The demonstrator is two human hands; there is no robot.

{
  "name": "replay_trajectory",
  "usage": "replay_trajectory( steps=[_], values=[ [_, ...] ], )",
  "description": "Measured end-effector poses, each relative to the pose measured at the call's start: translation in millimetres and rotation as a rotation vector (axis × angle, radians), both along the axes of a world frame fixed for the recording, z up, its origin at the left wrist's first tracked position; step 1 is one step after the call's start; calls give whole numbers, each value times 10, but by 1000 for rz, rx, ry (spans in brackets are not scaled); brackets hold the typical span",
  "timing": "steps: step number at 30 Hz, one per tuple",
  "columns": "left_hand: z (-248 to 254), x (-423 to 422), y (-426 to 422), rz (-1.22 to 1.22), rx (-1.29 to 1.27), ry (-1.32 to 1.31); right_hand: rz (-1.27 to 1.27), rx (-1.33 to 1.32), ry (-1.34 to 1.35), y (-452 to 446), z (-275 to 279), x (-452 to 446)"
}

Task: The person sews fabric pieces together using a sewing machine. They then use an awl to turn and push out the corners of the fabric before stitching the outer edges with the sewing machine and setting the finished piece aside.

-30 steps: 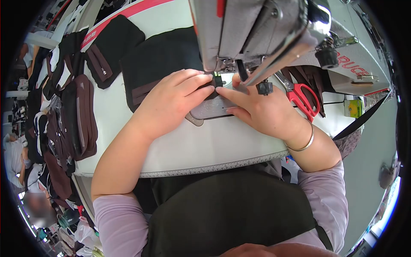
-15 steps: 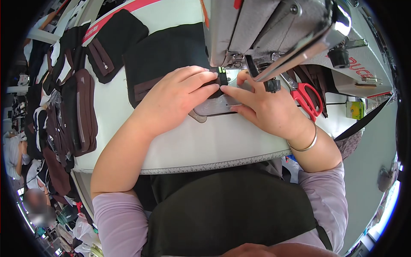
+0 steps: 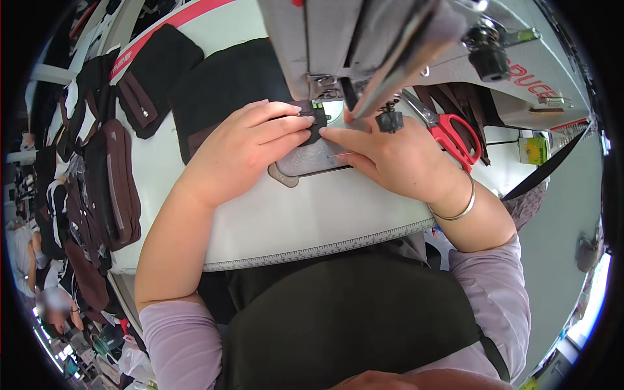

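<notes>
My left hand [image 3: 253, 146] lies with its fingers stretched flat on a black fabric piece [image 3: 227, 81] with a brown strip, beside the needle area of a sewing machine [image 3: 331, 45]. Its fingertips rest near a small dark edge [image 3: 316, 120] with bright green marks. From the other side, my right hand [image 3: 403, 159] reaches in, index fingertip at that edge. A thin metal tip [image 3: 337, 155] sticks out between its bent fingers; the rest of this tool is hidden in the hand. The metal machine plate [image 3: 309, 161] shows below the fingers. The machine head covers the needle.
Red-handled scissors [image 3: 455, 140] lie right of my right hand, near a yellow-green box [image 3: 534, 151]. At upper left is a black piece with a zipper [image 3: 153, 84]. Stacked brown and black pieces [image 3: 120, 185] lie left. A measuring tape [image 3: 318, 249] runs along the table's front edge.
The whole view has shifted, so machine, table and hands appear farther left. Both hands keep nearly the same place at the fabric; any feed of the fabric is too small to tell.
</notes>
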State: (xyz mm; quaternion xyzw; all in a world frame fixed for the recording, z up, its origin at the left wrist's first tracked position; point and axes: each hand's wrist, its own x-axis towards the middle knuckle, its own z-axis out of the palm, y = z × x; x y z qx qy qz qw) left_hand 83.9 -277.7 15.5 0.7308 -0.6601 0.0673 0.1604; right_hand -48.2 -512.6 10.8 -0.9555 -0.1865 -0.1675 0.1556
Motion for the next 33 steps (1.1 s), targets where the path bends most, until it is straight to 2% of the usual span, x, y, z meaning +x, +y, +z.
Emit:
replay_trajectory(
  steps=[33],
  values=[
    [-3,-7,-59,75,-21,-35,-24,28,34,-22,-27,69]
  ],
)
